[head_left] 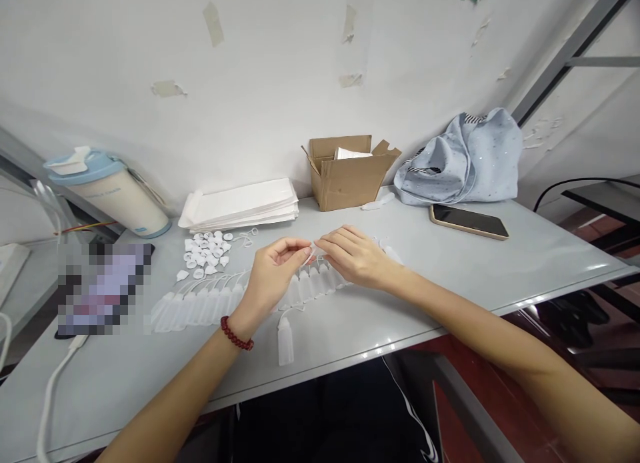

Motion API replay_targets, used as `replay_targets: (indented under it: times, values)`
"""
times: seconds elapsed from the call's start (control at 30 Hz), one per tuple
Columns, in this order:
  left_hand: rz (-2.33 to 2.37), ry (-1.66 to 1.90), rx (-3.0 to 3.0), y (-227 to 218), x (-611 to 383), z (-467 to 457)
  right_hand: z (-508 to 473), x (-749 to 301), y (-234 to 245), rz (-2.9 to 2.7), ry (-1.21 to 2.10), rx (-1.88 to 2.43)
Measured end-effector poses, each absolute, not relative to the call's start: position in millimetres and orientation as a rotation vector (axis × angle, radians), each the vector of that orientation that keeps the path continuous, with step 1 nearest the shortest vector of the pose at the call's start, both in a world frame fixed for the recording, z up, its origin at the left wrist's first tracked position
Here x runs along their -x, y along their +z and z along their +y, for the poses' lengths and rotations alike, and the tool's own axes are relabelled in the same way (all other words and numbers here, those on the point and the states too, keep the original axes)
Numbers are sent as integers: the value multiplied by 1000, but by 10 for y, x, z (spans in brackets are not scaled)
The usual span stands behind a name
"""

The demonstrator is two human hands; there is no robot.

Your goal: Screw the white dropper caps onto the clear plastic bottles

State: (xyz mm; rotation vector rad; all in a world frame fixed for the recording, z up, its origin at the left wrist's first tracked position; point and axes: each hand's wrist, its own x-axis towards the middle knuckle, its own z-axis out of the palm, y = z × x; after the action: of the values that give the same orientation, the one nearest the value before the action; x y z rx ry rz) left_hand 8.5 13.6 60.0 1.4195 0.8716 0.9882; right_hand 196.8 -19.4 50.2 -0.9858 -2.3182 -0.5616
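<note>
— Forearms (465, 323) first, both mine, reaching over the tabletop (360, 329) to the row of bottles (215, 303).

— How far along are you?

— Partway, I'd judge. Behind the row's left half sits a heap of caps (207, 251), all loose, so I'd call that part undone. Most bottles I can make out in the row have a thin strand curving from the top, which looks done. My arms hide some, so I can't count.

— And your fingers?

— On my left hand (273, 266) they pinch a small pale piece (312, 248) just above the row. One lone bottle (285, 343), with its strand, lies in front of the row. My right hand (357, 256) has its fingers curled in beside the piece; whether they grip it too, I can't tell.

— Any writing?

— Behind the row's left end, the tumbler (115, 196) carries lettering too faint to read surely. Left of the row, a phone (107, 286) is pixelated. I can read nothing on the paper stack (245, 203) behind the row, nor on the cardboard box (357, 179) behind its right end.
</note>
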Motion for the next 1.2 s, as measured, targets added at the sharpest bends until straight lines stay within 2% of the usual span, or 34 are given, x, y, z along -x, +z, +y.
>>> replay_targets:
  times: [0.37, 0.6, 0.9, 1.03, 1.2]
  values:
    - [910, 919, -1216, 595, -77, 160, -214, -1958, 486, -2246, -524, 885]
    - [773, 861, -1007, 606, -94, 143, -221, -1970, 443, -2252, -481, 920]
    - [743, 810, -1038, 606, -68, 160, -222, -1962, 454, -2269, -512, 904]
    - [823, 867, -1211, 594, -71, 154, -224, -1939, 471, -2230, -492, 867]
    - [811, 1083, -1829, 570, -77, 96, -233, -1936, 477, -2188, -448, 880]
